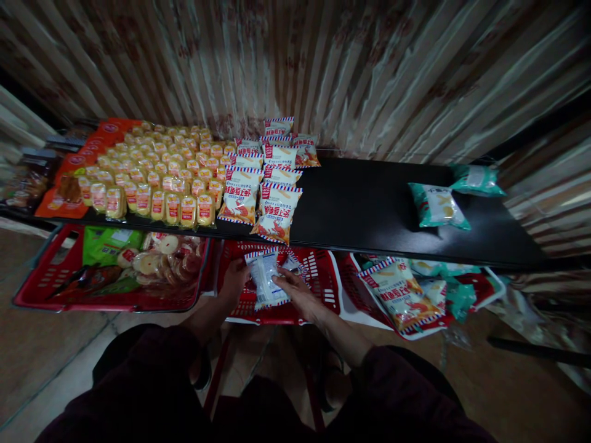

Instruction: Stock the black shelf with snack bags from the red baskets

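Stretching dark sleeves [152, 363] across the bottom of the frame. Passing the left basket [32, 296] at lower left, curling the left hand [234, 280] at the near-left edge of the bag [265, 284], not being able to tell how tightly. Pinching its right side with the right hand [295, 290], thumb pressing on top. Holding it at lower centre over the middle basket [329, 280], apparently being at the gripping step. Probably calling for avoiding the front edge of the table [351, 197]. Leaving room between white bags [277, 212] and green bags [441, 206], centre right.
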The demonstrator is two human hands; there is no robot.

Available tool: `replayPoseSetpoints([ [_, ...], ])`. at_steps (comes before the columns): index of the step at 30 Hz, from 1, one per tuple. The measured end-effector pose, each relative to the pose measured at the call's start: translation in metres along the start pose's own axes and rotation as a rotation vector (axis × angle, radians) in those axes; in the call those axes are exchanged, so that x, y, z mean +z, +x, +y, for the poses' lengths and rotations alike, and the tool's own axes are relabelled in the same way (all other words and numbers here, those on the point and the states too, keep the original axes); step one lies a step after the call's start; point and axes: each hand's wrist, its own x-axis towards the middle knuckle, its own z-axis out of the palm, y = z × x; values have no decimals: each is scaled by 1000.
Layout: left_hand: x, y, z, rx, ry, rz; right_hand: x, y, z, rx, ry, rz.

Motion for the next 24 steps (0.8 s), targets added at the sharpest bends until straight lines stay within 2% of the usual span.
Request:
replayPoseSetpoints([
  [3,4,3,-8,35,78,17,-3,5,2,-107,-159,66],
  [10,7,-6,-18,-24,95,-130,1,3,-1,-212,-417,107],
  [19,8,-19,-9,-47,-96,-317,8,-13,-9,-511,-557,-98],
  [24,9,-21,-5,-123,-110,-357,6,-11,-9,-486,-528,-107],
])
